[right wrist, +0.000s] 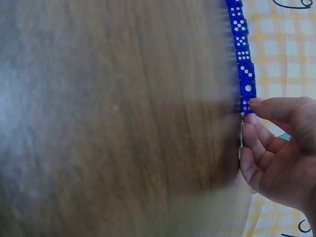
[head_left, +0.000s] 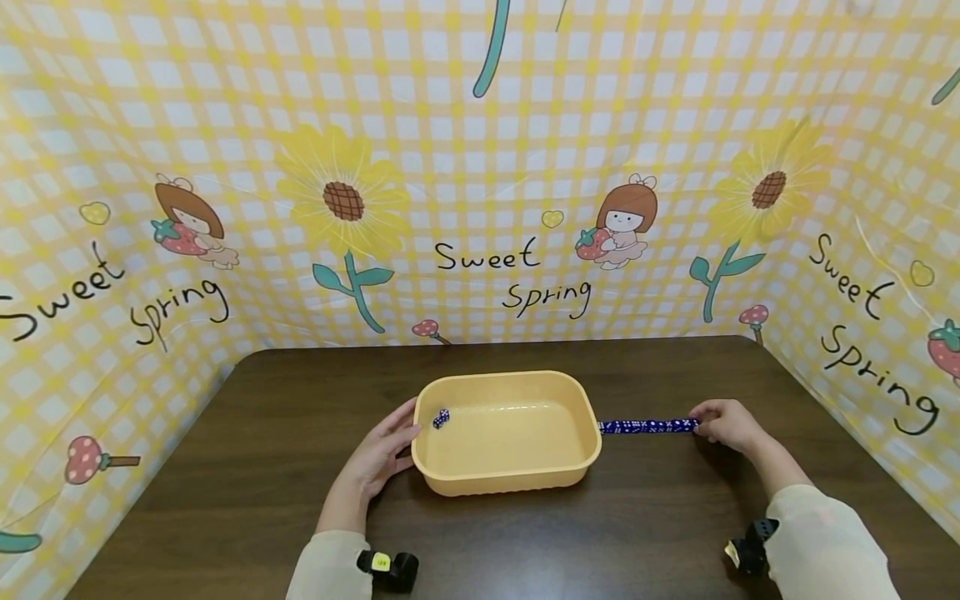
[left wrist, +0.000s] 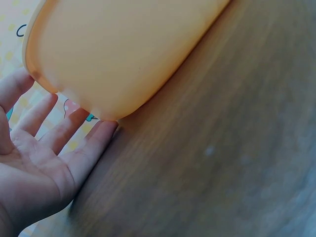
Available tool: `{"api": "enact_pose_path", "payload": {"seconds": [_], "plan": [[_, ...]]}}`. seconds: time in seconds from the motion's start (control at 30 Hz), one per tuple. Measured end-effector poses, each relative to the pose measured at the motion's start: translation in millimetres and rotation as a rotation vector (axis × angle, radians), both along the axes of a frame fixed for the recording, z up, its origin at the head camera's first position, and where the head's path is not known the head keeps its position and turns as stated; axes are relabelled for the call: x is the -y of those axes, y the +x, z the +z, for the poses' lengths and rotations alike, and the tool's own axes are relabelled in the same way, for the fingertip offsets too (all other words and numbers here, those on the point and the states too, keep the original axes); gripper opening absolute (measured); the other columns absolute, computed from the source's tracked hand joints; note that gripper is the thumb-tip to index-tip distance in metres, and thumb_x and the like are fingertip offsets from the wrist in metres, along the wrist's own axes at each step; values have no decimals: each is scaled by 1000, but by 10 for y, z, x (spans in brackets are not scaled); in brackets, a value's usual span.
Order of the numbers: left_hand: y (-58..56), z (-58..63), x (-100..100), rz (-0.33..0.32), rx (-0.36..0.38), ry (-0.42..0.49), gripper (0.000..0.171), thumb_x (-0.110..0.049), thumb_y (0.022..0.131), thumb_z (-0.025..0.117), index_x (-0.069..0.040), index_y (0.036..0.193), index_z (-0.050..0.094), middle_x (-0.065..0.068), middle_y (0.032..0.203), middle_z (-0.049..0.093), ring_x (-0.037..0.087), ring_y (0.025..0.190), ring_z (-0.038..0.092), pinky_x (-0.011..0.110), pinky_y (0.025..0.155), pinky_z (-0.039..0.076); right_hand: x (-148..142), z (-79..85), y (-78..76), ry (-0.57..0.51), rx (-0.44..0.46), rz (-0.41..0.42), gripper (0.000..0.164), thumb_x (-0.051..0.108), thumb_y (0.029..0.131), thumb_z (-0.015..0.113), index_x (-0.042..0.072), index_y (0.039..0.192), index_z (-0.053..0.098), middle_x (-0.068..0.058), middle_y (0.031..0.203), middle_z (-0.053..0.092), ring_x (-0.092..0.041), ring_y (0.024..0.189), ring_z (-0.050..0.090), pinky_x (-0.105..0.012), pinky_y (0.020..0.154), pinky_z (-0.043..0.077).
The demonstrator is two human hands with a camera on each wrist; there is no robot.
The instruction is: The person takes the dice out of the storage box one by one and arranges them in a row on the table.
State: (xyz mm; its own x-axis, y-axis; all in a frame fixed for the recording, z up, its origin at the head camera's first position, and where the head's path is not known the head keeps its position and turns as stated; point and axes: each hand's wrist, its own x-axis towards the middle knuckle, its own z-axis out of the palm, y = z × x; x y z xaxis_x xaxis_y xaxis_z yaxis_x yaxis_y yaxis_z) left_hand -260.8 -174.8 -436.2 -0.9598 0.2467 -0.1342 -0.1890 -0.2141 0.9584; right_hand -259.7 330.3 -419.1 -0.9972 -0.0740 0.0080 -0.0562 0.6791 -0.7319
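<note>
A yellow plastic basin (head_left: 506, 454) stands on the table, with a few blue dice (head_left: 441, 418) in its left end. My left hand (head_left: 386, 450) touches the basin's left end; in the left wrist view its spread, fairly straight fingers (left wrist: 64, 131) meet the outer wall and the thumb is at the rim. From the basin's right side a straight row of blue dice with white pips (head_left: 648, 427) runs to the right. At the far end of that row, my right hand (head_left: 727, 423) pinches the last die (right wrist: 245, 105), thumb on its face. The index fingertip is partly hidden.
The dark wooden table (head_left: 300, 417) carries the basin and the row. Behind and beside it hangs a yellow checked cloth (head_left: 480, 192) with printed flowers and words. Each wrist wears a black camera, one at the left sleeve (head_left: 390, 568).
</note>
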Motion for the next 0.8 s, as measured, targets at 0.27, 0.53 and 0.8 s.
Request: {"api": "enact_pose_path", "payload": {"seconds": [0.27,0.53,0.8], "plan": [[7,7,7,1,-2,9,54,-9,85,51,-15,134,31,12,136,29,30,114,36,44,79,39,-17,114,27,-4,51,5,24,-3,73,56,-15,94,52,-3,63,53,-18,54,49,-30,45,38],[13,7,3,7,1,15,55,-9,84,53,-15,135,31,12,135,30,30,114,36,44,79,39,-104,427,0,28,55,42,34,1,77,56,-19,103,45,-13,78,59,-25,65,53,-37,57,44],[11,9,4,3,5,9,57,-11,83,55,-16,135,31,11,135,30,28,114,37,44,79,39,-94,753,-85,91,21,40,35,10,80,57,-14,104,48,-7,72,57,-26,67,54,-39,62,42]]}}
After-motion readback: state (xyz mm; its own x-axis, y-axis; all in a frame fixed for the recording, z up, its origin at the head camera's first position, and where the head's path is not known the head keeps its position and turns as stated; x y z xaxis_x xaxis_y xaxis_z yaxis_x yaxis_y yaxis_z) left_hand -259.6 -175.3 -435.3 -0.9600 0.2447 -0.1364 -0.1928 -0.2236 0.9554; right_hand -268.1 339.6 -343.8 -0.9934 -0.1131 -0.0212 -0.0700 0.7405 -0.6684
